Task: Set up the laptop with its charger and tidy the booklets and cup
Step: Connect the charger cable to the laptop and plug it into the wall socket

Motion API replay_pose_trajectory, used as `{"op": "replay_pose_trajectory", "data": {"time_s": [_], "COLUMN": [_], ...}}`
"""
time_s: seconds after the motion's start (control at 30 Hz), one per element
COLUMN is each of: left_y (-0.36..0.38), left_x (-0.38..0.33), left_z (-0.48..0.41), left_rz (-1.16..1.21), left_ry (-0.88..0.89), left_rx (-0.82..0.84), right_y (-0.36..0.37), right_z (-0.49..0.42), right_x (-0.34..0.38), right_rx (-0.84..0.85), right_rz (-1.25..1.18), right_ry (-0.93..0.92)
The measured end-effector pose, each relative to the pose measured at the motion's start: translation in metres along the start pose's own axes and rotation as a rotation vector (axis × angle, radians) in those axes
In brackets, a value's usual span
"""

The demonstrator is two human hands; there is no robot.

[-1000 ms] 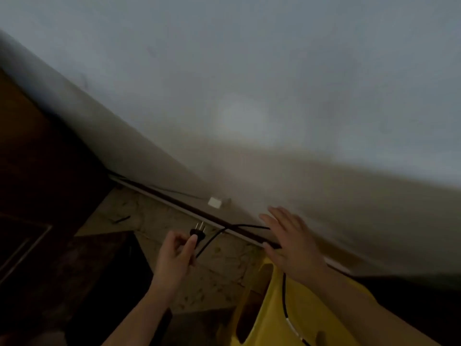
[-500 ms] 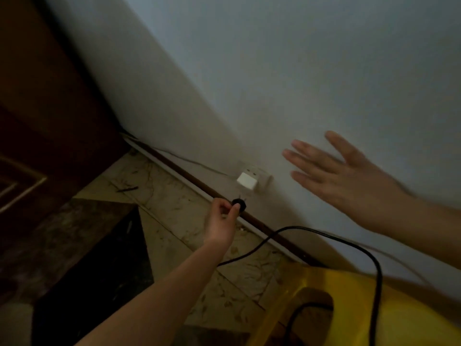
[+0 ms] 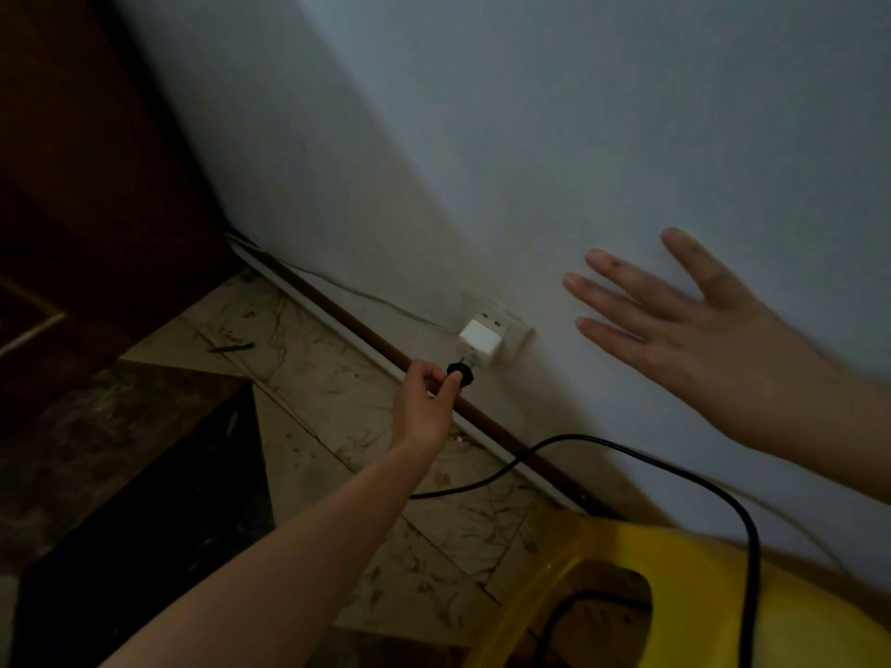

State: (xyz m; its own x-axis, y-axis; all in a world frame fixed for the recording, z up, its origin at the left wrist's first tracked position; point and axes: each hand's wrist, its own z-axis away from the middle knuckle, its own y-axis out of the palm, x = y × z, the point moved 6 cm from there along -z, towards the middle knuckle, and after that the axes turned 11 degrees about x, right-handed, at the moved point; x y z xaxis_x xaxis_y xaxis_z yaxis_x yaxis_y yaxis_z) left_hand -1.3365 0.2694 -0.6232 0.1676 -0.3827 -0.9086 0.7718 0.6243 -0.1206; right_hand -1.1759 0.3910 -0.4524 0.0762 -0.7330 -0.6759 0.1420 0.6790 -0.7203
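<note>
left hand pinches the black plug, now closer to the wall socket, just below the white adapter. likely not seated yet. right hand has left the yellow stool, fingers spread by the wall.

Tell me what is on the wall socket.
A white adapter sits on the wall socket, covering its lower part; two slots show above it. The left hand pinches the black plug just below the adapter. Any openings behind the adapter are hidden.

Head view, downward toward wall base
</note>
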Motion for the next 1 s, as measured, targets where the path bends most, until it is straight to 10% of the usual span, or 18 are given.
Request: {"op": "replay_pose_trajectory", "data": {"time_s": [1.0], "left_y": [-0.006], "left_x": [-0.004], "left_z": [-0.003], "left_rz": [0.041], "left_ry": [-0.086], "left_rx": [-0.120], "right_y": [0.000], "right_z": [-0.003], "right_x": [-0.001], "right_rx": [0.145], "right_rz": [0.010], "right_ry": [0.061]}}
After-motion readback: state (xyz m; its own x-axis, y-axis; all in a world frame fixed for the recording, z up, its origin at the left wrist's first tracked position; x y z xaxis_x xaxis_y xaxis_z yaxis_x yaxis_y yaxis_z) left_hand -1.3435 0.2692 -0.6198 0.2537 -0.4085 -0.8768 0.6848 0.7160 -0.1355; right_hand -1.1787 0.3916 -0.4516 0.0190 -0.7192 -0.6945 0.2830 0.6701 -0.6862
